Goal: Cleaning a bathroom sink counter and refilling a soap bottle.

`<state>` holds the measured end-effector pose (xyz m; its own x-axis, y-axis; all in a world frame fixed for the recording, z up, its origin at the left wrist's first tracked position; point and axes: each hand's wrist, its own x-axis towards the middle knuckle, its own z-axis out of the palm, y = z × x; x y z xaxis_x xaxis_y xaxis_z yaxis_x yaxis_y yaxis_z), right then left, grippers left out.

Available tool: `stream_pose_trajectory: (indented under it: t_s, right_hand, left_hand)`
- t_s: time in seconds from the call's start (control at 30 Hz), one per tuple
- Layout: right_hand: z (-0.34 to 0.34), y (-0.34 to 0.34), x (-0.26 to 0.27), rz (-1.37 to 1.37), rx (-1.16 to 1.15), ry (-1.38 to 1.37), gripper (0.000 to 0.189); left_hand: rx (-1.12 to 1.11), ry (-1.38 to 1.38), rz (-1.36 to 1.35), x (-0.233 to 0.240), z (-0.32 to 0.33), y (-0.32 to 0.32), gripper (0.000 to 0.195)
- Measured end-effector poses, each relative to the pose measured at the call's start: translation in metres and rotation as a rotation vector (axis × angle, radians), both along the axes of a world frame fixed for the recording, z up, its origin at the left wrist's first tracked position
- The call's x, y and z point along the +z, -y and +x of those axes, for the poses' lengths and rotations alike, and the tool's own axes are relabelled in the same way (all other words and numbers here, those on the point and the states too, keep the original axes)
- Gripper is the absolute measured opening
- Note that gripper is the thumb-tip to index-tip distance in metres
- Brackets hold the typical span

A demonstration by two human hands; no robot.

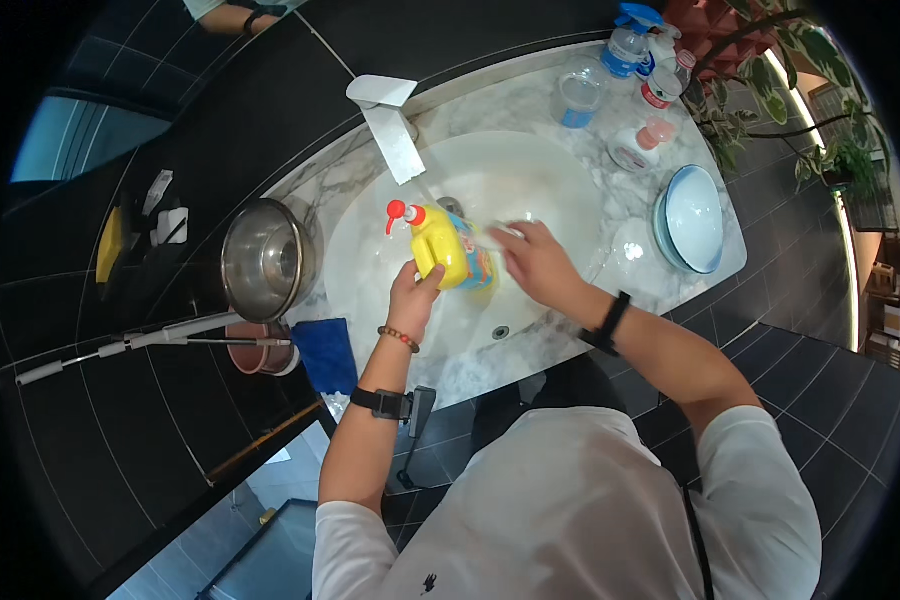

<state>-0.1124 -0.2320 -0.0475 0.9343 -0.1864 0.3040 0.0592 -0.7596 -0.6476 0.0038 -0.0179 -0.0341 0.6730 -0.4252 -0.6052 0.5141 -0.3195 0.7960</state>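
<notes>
My left hand grips a yellow plastic pump bottle with a red pump head and a printed label. The bottle is tilted over the white oval sink basin, its pump pointing up and left. My right hand holds a small pale thing, blurred, against or close to the bottle's label side; I cannot tell what it is. Above the basin stands a white faucet, its spout towards the bottle. The basin's metal drain shows partly behind the bottle.
On the marble counter, a steel bowl and a blue cloth lie left. To the right are stacked bowls, a pink-topped pump bottle, a clear plastic container and a blue-topped pump bottle. A leafy plant overhangs that corner.
</notes>
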Motion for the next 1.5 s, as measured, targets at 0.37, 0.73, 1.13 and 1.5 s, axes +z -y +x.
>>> stream_pose_trajectory:
  t_s: [0.37,0.73,1.13,1.5]
  right_hand:
    - [0.058,-0.006,-0.002,-0.261,0.391,0.005,0.045]
    - [0.065,0.022,-0.007,-0.100,0.214,-0.012,0.051]
    - [0.073,0.003,0.013,-0.127,0.430,-0.031,0.038]
    - [0.110,0.000,0.037,-0.234,0.385,-0.348,0.028]
  left_hand:
    - [-0.168,0.225,0.102,-0.028,0.002,-0.001,0.028]
    - [-0.125,0.216,0.052,-0.017,0.000,0.002,0.034]
    - [-0.087,0.411,-0.003,-0.028,-0.013,0.018,0.048]
    - [0.101,0.340,-0.004,-0.037,-0.024,0.017,0.043]
